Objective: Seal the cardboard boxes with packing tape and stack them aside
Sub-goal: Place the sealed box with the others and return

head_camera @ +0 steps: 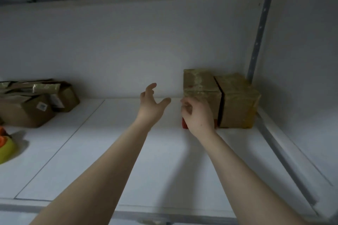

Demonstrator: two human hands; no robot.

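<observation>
**Cardboard boxes: position on shelf, hand status**

Cardboard boxes sit in two groups on a white shelf [109, 151].

1. Far left: a yellow-green object [5, 149] with an orange part lies at the frame edge. Its type cannot be determined.
2. Left rear: a loose pile of boxes [27, 113], one bearing a white label.
3. Centre: the left hand [152, 105] hovers above the shelf, fingers [150, 86] spread apart, holding nothing.
4. Right of centre: the right hand [198, 115] is at the near left corner of a taped box [199, 84], fingers [186, 105] curled. Whether they grip it cannot be determined. A red item [184, 125] shows just below the hand.
5. Right rear corner: a second taped box [237, 100] stands just beside the first, a dark gap between them, next to a metal post [259, 29].
</observation>
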